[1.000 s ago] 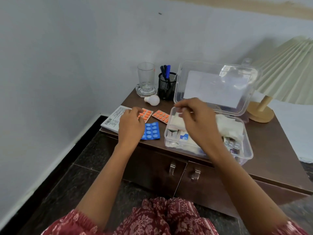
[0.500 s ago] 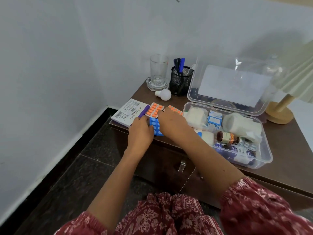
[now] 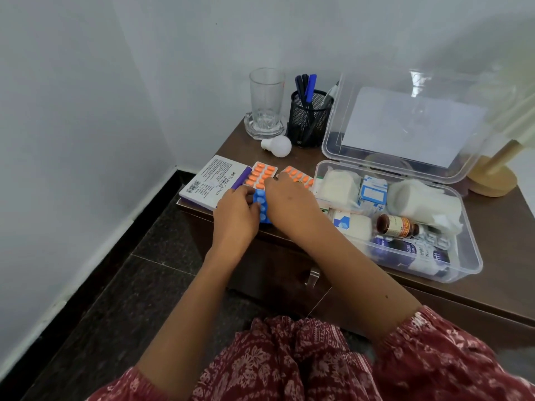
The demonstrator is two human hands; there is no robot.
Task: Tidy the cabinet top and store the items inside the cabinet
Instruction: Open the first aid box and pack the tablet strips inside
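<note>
A blue pill strip (image 3: pixel 261 204) lies near the front edge of the brown cabinet top (image 3: pixel 498 250). My left hand (image 3: pixel 235 217) pinches its left side and my right hand (image 3: pixel 289 205) lies over its right side. Two orange pill strips (image 3: pixel 260 174) (image 3: pixel 299 176) rest just behind my fingers. A white and purple box (image 3: pixel 212 182) sits at the left corner. The clear plastic medicine box (image 3: pixel 466 264) stands open on the right, holding bandage rolls, a brown bottle (image 3: pixel 396 225) and packets.
At the back stand a glass (image 3: pixel 267 98) on a glass coaster, a black mesh pen holder (image 3: pixel 308 120) and a white bulb (image 3: pixel 276 146). A lamp's wooden base (image 3: pixel 492 176) sits at the far right. The cabinet doors with metal handles (image 3: pixel 312 277) are closed below.
My right hand left the medicine box and came down beside my left hand onto the blue pill strip. The camera has shifted closer and to the left.
</note>
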